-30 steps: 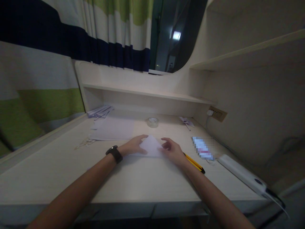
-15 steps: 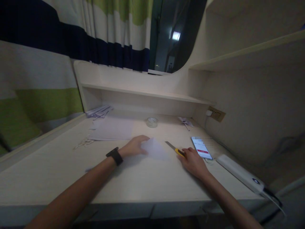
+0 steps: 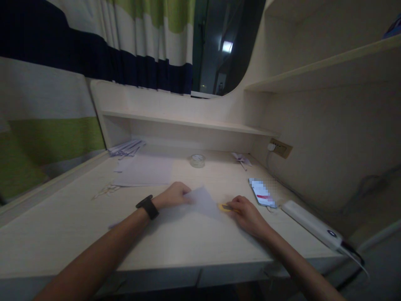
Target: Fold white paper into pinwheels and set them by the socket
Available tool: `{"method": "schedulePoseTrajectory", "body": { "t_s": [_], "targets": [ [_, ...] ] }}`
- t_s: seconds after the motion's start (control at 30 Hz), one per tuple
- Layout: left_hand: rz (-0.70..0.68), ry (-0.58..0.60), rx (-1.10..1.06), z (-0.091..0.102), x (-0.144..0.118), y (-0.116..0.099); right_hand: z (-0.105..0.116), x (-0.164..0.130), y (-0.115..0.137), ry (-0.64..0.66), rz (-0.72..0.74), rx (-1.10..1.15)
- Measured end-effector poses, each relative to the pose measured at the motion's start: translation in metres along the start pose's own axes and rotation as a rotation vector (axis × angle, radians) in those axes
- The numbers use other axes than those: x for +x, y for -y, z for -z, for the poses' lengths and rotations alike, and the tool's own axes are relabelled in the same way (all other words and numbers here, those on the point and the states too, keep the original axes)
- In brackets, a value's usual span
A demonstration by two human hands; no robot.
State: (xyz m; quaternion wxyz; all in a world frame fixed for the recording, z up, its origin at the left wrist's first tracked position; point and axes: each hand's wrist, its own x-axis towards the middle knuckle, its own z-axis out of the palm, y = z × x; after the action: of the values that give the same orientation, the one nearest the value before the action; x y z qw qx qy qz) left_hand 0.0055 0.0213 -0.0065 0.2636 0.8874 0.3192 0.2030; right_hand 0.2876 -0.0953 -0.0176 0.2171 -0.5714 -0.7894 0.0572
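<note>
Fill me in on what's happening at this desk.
A person's left hand holds a piece of paper by its left side, while the right hand grips a yellow knife at the paper's right edge; its blade can't be made out. A roll of tape stands farther back on the desk, and a phone lies beyond the right hand.

Matt paper is seen here in the held sheet [image 3: 204, 204]! Clear plastic is shown by the tape roll [image 3: 197, 164].
</note>
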Motion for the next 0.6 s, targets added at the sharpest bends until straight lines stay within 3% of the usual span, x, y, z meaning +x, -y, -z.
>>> {"method": "schedulePoseTrajectory", "body": {
  "t_s": [0.2, 0.3, 0.37, 0.47, 0.6],
  "targets": [
    [0.074, -0.111, 0.079, -0.002, 0.002, 0.008, -0.001, 0.004, -0.005, 0.054, 0.025, -0.023],
    [0.06, -0.398, 0.189, -0.005, -0.001, -0.004, 0.001, 0.007, -0.006, 0.074, 0.013, -0.027],
    [-0.045, -0.545, 0.325, -0.01, -0.005, -0.016, 0.001, 0.007, -0.004, 0.084, 0.005, -0.027],
    [-0.247, -0.492, 0.458, -0.021, -0.008, -0.033, 0.002, 0.007, -0.001, 0.079, -0.005, -0.032],
    [-0.405, -0.259, 0.525, -0.038, -0.006, -0.04, 0.001, 0.005, 0.0, 0.047, -0.019, -0.045]
  ]
}}
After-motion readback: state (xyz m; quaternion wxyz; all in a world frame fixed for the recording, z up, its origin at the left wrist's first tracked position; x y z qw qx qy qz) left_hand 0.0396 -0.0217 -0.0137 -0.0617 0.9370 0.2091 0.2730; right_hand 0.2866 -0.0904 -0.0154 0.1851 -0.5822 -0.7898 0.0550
